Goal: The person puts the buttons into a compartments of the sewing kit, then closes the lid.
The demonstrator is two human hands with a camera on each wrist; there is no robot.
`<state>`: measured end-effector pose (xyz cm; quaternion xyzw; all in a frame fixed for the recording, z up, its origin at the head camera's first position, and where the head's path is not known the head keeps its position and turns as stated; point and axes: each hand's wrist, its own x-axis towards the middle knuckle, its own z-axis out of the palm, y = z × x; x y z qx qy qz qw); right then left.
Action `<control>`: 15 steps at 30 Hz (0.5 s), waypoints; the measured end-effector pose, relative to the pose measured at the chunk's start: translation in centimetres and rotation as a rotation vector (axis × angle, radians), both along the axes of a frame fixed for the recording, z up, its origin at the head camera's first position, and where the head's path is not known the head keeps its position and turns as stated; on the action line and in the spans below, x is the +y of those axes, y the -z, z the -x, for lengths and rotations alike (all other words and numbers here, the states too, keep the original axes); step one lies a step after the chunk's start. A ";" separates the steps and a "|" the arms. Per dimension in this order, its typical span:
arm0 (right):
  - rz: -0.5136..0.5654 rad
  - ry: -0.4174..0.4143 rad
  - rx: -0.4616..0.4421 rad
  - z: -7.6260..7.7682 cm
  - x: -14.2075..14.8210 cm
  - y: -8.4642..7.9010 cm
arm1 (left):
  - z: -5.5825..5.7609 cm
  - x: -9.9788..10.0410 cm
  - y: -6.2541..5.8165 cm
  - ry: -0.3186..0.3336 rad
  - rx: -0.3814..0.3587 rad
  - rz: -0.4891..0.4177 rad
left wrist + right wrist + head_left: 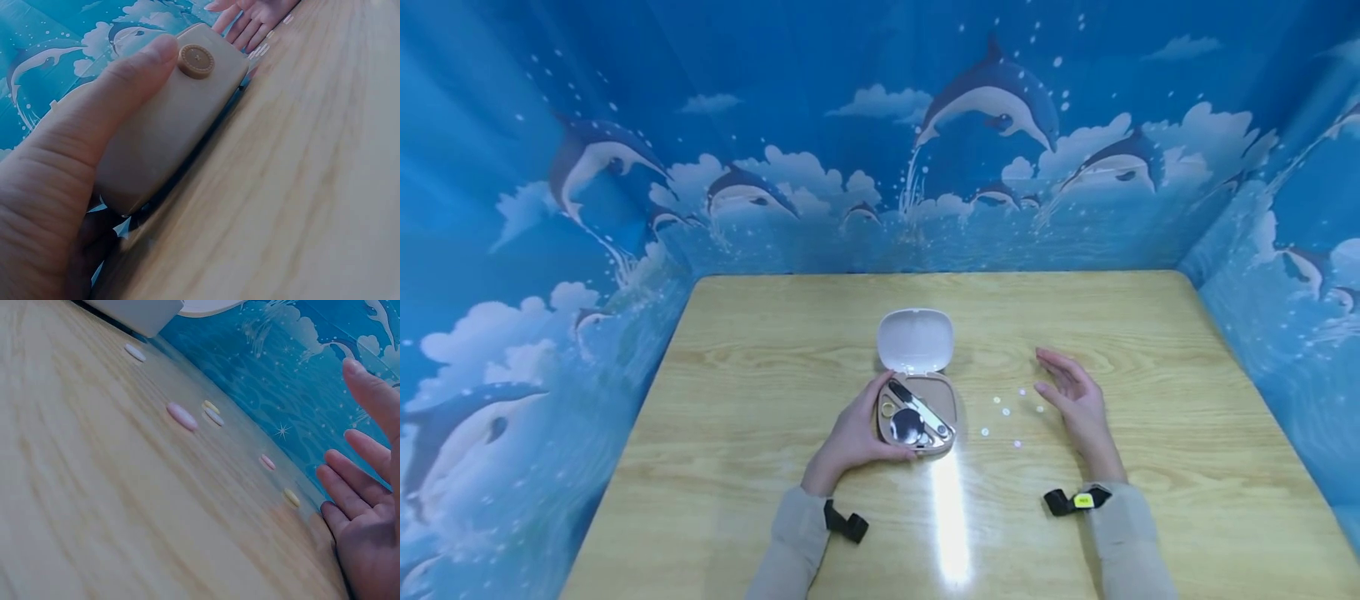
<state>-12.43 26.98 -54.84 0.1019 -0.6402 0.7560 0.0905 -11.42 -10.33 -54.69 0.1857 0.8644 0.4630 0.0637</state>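
Observation:
A small beige case (942, 390) lies on the table with its white lid (916, 340) raised at the back. My left hand (853, 429) grips its left side, fingers at the back and thumb along the front. In the left wrist view the thumb lies beside a round button-like catch (196, 61) on the case's front. Inside are a dark round piece (907, 426), a long silver tool with a black end (928, 413) and a gold-coloured ring (887, 409). My right hand (1078, 408) holds nothing, its fingers loosely extended beside several small pale discs (182, 417).
The discs, white, pink and yellow, lie scattered on the wood-grain table (737, 375) between the case and my right hand. A blue dolphin-print curtain (820, 225) closes off the table's back and sides. Light glares on the tabletop in front of the case.

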 end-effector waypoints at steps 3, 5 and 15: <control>0.004 0.016 -0.024 -0.1 0.0 0.2 | -0.1 0.0 0.1 0.003 -0.002 0.002; -0.010 0.033 -0.051 -0.4 0.0 0.2 | -0.2 0.1 0.3 0.006 -0.006 0.008; -0.051 0.039 -0.055 0.0 0.0 -0.4 | 0.4 0.0 0.2 0.015 -0.003 0.009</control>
